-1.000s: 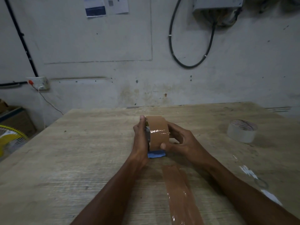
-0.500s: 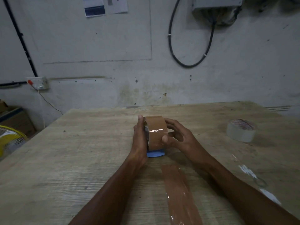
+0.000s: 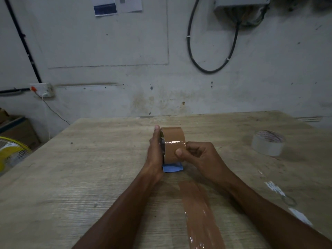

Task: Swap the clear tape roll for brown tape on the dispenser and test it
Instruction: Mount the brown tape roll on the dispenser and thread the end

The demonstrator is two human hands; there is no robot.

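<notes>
A brown tape roll (image 3: 173, 139) stands on edge at the middle of the wooden table (image 3: 71, 177), mounted on a blue dispenser (image 3: 172, 168) whose base shows just below it. My left hand (image 3: 155, 151) presses flat against the roll's left side. My right hand (image 3: 199, 157) holds the roll from the right, thumb on the front face of the tape. The clear tape roll (image 3: 268, 142) lies flat at the right of the table, apart from both hands.
A strip of brown tape (image 3: 199, 212) is stuck to the table in front of the dispenser, running toward me. Clear tape scraps (image 3: 274, 188) lie at the right. A yellow fan (image 3: 10, 153) and a cardboard box (image 3: 16, 128) stand beyond the table's left edge.
My right thumb has shifted up on the front face of the brown tape and the fingers have curled in. The roll and my left hand stay almost in place.
</notes>
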